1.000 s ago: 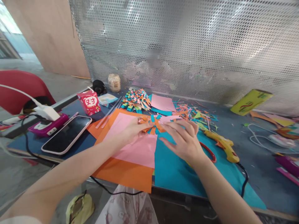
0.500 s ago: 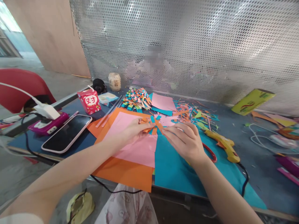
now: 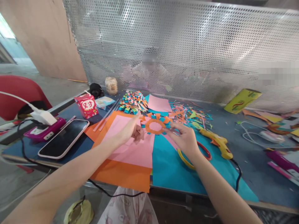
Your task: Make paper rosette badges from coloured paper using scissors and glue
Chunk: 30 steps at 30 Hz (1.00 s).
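An orange paper ring (image 3: 148, 127) with blue and orange tabs around its edge is held above the sheets. My right hand (image 3: 183, 138) pinches its right side between thumb and fingers. At the ring's left edge is my left hand (image 3: 130, 130), its thumb raised and its other fingers loosely bent, not gripping the ring. Below lie a pink sheet (image 3: 137, 154) on an orange sheet (image 3: 126, 175) and a large blue sheet (image 3: 173, 169). Scissors with red and yellow handles (image 3: 187, 161) rest partly behind my right wrist.
Cut paper pieces (image 3: 133, 101) are heaped at the back, with scraps (image 3: 184, 113) beside them. A yellow glue gun (image 3: 218, 143) lies to the right. Left are a phone (image 3: 64, 139), a red drink carton (image 3: 86, 105) and a purple power strip (image 3: 44, 130). A perforated metal panel (image 3: 187, 46) stands behind.
The paper ring has turned so its round face shows. My left hand has let go of it and moved slightly left. My right hand keeps its pinch, and the scissors' yellow handle shows more.
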Each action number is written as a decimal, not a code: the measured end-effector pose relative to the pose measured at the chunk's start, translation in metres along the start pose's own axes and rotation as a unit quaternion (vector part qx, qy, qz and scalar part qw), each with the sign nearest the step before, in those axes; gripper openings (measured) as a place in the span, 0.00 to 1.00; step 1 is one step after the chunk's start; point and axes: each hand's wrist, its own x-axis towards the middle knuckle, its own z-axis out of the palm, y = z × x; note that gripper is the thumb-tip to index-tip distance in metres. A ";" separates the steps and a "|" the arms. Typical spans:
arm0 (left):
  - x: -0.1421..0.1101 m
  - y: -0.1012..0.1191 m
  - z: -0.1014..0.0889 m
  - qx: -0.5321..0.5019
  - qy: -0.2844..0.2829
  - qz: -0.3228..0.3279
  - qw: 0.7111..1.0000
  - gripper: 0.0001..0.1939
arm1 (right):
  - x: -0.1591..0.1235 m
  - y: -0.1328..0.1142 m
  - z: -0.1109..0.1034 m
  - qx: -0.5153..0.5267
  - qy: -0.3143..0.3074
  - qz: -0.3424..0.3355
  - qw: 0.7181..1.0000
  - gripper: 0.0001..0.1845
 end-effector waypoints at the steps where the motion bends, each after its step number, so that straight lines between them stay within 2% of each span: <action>1: -0.002 0.001 -0.001 0.049 0.037 0.059 0.996 0.30 | 0.000 -0.002 0.000 0.032 -0.012 0.046 0.998 0.15; 3: -0.003 0.001 -0.002 0.123 0.123 0.175 0.969 0.28 | 0.001 -0.005 0.001 0.082 -0.037 0.115 0.989 0.17; 4: -0.002 0.000 -0.002 0.146 0.154 0.213 0.954 0.29 | 0.002 -0.006 0.001 0.100 -0.048 0.138 0.984 0.18; 6: 0.001 -0.004 -0.001 0.154 0.153 0.240 0.946 0.32 | 0.001 -0.007 0.002 0.121 -0.066 0.166 0.976 0.18; 10: 0.008 -0.013 0.001 0.106 0.054 0.208 0.971 0.34 | 0.001 -0.006 0.002 0.082 -0.063 0.151 0.983 0.15; 13: 0.009 -0.016 0.001 0.096 0.029 0.187 0.977 0.33 | 0.003 -0.006 -0.002 0.088 -0.045 0.114 0.989 0.16; 18: 0.006 -0.013 0.002 0.104 0.019 0.184 0.977 0.33 | 0.006 -0.008 -0.005 0.151 -0.066 0.111 0.980 0.15; 22: 0.002 -0.008 0.005 0.107 0.019 0.176 0.978 0.33 | 0.005 -0.008 -0.004 0.182 -0.045 0.140 0.972 0.14; 28: -0.001 -0.008 0.009 0.123 0.025 0.167 0.978 0.33 | 0.002 -0.011 -0.005 0.178 -0.025 0.149 0.972 0.12; 30: 0.000 -0.010 0.006 0.164 0.035 0.194 0.967 0.31 | 0.001 -0.013 -0.006 0.171 -0.028 0.138 0.975 0.11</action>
